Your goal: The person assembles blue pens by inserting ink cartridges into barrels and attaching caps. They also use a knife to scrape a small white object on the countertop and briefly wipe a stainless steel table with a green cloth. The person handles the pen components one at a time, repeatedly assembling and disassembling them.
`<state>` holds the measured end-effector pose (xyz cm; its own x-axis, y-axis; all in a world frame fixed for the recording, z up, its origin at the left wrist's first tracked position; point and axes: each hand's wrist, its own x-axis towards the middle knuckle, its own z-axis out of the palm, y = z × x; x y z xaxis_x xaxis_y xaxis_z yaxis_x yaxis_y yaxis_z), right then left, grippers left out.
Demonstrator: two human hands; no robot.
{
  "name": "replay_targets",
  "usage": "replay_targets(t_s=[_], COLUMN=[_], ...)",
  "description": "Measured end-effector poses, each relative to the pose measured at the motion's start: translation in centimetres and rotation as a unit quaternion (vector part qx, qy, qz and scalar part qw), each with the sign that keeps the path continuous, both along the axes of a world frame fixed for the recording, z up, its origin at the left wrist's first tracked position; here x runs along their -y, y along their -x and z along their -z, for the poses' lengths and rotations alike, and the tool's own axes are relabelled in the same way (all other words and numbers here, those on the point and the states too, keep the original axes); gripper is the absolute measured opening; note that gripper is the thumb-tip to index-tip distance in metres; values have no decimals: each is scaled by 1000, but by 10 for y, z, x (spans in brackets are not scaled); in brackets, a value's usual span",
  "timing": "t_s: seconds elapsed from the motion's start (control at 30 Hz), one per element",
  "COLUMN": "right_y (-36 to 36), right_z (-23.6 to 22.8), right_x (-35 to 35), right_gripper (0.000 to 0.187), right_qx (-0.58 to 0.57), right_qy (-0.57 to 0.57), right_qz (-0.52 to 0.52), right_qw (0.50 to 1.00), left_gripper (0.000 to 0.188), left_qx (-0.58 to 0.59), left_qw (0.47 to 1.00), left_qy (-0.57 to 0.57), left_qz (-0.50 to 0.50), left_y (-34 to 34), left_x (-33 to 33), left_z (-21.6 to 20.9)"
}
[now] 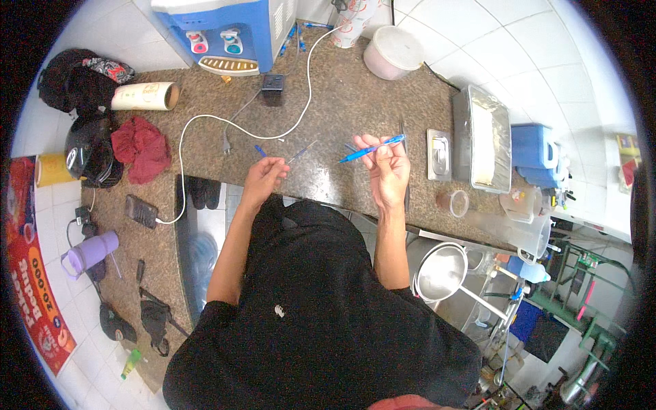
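Note:
My right hand (388, 174) is closed round a blue pen (369, 149), held slantwise over the counter between thumb and fingers. My left hand (265, 180) is pinched on a thin, partly clear stick (303, 152) that looks like a pen's ink refill, its far end pointing up and to the right. A small dark blue piece (260, 150) shows just past the left fingers; whether it is held or lies on the counter I cannot tell. Both hands are apart, over the near edge of the brown speckled counter (239, 102).
A white cable (183, 147) winds across the counter to a phone (141, 211). At the back stand a blue water dispenser (229, 34) and a lidded tub (393, 53). To the right are a metal lid (439, 155), a grey bin (462, 133) and a cup (456, 203); to the left, a maroon cloth (141, 149).

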<state>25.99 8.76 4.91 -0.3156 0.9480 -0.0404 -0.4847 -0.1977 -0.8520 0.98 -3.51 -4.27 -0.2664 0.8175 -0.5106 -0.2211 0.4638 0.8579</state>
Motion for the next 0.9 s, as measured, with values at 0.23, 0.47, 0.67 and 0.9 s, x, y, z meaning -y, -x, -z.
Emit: replay_targets(t_s=[0.23, 0.47, 0.67, 0.9], right_y=[-4, -6, 6, 4], right_z=[-46, -36, -44, -41], right_x=[-9, -11, -4, -2], right_gripper=[57, 61, 62, 57], right_qx=[112, 121, 142, 161], right_qy=[-84, -73, -77, -117], right_qz=[64, 65, 84, 37], right_qw=[988, 988, 983, 979], left_gripper=[32, 30, 30, 32], left_qx=[-3, 20, 7, 6], left_qw=[1000, 1000, 1000, 1000], left_qy=[3, -3, -7, -18], left_qz=[19, 4, 1, 8], left_y=[-2, -4, -1, 1], left_x=[0, 1, 0, -1], left_z=[8, 0, 0, 0])
